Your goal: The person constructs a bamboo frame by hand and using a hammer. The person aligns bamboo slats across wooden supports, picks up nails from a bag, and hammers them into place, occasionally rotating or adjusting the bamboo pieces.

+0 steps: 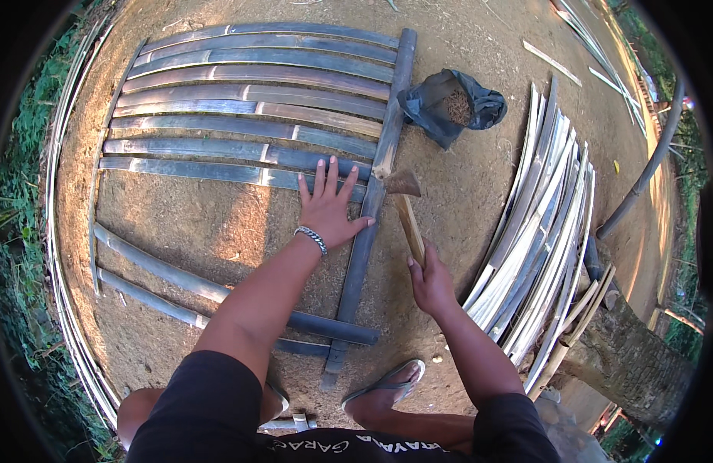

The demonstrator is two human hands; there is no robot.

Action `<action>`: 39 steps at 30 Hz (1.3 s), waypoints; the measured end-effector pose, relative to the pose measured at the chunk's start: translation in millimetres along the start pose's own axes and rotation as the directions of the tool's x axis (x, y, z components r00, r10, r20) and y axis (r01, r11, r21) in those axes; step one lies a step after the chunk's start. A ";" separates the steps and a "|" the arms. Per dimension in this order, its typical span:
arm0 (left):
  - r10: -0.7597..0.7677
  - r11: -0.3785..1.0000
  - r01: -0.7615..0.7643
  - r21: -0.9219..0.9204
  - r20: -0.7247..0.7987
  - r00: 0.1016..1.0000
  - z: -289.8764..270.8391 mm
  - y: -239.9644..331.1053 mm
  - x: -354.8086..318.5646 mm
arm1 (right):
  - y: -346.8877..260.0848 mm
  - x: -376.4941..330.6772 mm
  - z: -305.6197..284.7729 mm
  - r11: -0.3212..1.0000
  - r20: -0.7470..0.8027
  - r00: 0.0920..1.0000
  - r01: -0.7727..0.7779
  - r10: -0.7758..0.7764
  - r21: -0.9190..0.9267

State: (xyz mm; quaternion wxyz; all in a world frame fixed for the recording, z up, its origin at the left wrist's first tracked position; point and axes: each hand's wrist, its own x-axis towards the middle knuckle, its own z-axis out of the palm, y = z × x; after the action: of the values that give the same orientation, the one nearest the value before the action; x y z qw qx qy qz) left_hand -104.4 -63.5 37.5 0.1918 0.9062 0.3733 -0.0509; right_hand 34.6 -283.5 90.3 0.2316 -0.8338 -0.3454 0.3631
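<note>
My left hand (pixel 325 210) lies flat with fingers spread over the end of the nearest slat (pixel 217 171) in a row of dark split-bamboo slats. These slats run across to a long bamboo rail (pixel 397 92) on the right. In my right hand (pixel 433 282) is a hatchet (pixel 409 220), held by its light wooden handle. Its rusty blade is at the rail, just right of my left fingertips; I cannot tell whether it touches. The rail's bamboo shows a pale, chipped patch beside the blade. Closer to me, two bamboo poles (pixel 171 272) lie across the frame's lower part.
A black plastic bag (pixel 426 100) holding small brown pieces, perhaps nails, sits right of the rail. A pile of split bamboo strips (pixel 537 224) lies at right, by a thick log (pixel 630 355). Long strips (pixel 55 193) edge the left side, beside green plants (pixel 25 185).
</note>
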 end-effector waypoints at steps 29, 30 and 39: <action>0.070 0.996 -0.074 0.048 0.082 0.994 -16.4 -9.7 13.2 | -20.5 -9.5 -21.9 0.923 -0.157 0.916 0.339 -0.368 -0.184; 0.071 0.996 -0.076 0.048 0.096 0.993 -18.5 -6.3 15.3 | -10.3 -4.6 -17.7 0.948 -0.084 0.962 0.239 -0.260 -0.209; 0.081 0.995 -0.084 0.058 0.052 0.995 -9.7 -14.1 13.7 | -12.9 -8.5 -16.2 0.943 -0.161 0.931 0.312 -0.328 -0.117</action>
State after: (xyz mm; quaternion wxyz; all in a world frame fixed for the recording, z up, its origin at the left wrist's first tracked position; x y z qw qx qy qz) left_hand -104.9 -41.6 38.9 0.1756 0.9247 0.3289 -0.0765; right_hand 37.5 -283.6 112.5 0.2804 -0.8049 -0.4704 0.2285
